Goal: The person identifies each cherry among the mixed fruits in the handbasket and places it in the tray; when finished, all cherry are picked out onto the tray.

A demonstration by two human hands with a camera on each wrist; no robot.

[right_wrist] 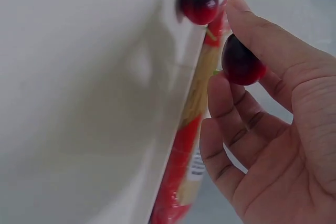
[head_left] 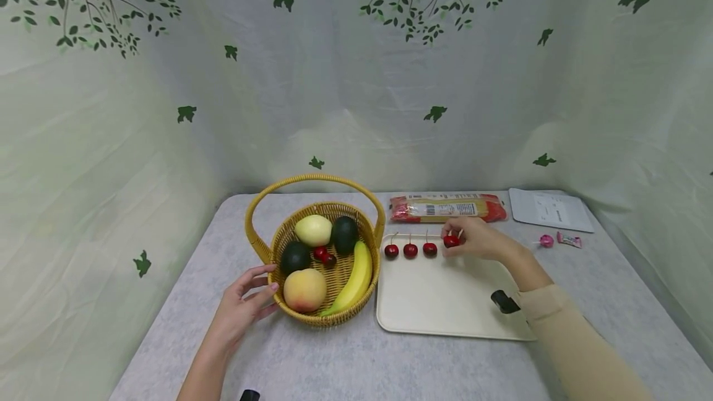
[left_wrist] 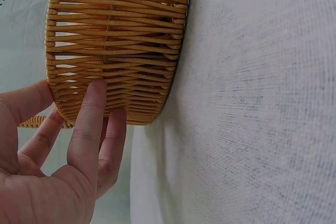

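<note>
My right hand (head_left: pixel 473 239) pinches a cherry (right_wrist: pixel 242 60) between thumb and fingers, over the far edge of the cream tray (head_left: pixel 445 308). Left of it, several dark red cherries (head_left: pixel 410 250) stand in a row along that edge, stems pointing away. My left hand (head_left: pixel 244 302) touches the near left side of a yellow wicker basket (left_wrist: pixel 118 40), its fingers fairly straight against the weave. Inside the basket are a peach (head_left: pixel 304 290), a banana (head_left: pixel 354 280), a pale yellow fruit (head_left: pixel 313 230), dark green avocado-like fruits (head_left: pixel 345 235) and a few cherries (head_left: pixel 328 260).
Behind the tray lies a red and clear noodle packet (head_left: pixel 445 208). Farther right are a flat silver-white pouch (head_left: pixel 550 210), a pink lollipop (head_left: pixel 546 241) and a small wrapped candy (head_left: pixel 569 240). The basket's tall handle (head_left: pixel 314 177) arches above its far side.
</note>
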